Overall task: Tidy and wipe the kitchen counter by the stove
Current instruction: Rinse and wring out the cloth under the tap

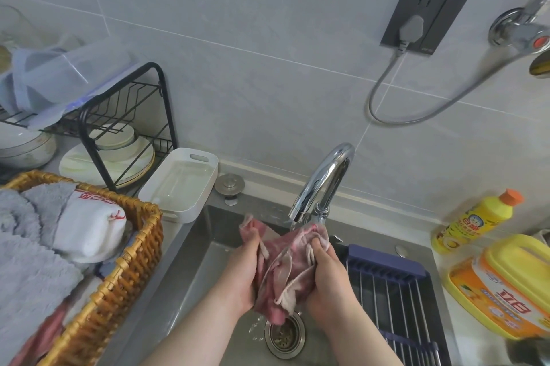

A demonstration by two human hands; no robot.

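- While water runs from the one chrome faucet [324, 181], two hands work together: the left hand [241, 276] and right hand [327, 285] each grip a side of the one pink cloth [282, 270], bunched between them over the sink [190, 261] and its drain [285, 336].
- Two yellow detergent bottles sit on the bench at right: a small bottle [473, 222] with an orange cap and a large bottle [506, 285] with Chinese characters on its orange label.
- One wicker basket [128, 270] at left holds towels; a white towel [89, 231] bears red writing I cannot read.

cloth [279, 273] | pink, pale-edged, wet | crumpled, hanging in folds | gripped between left hand [241, 279] and right hand [327, 282] | above sink [184, 276], beneath tap [324, 184]
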